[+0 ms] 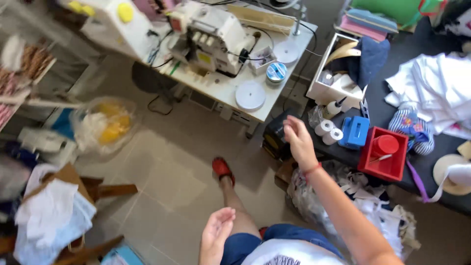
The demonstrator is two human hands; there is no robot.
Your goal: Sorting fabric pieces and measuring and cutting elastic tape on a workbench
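My right hand (298,139) reaches forward, fingers loosely spread and holding nothing, near the left edge of a dark table (392,78). It hovers close to two white thread spools (328,131) and a blue plastic box (354,131). My left hand (216,231) hangs low by my thigh, open and empty. My leg stretches out over the tiled floor, ending in a red shoe (222,169).
A white sewing machine (211,37) stands on a white table (255,105) with tape rolls. On the dark table are a red tray (387,154), a white box (326,91) and white fabric (436,88). Bags of cloth (343,196) lie beneath; a wooden chair piled with cloth (54,211) at left.
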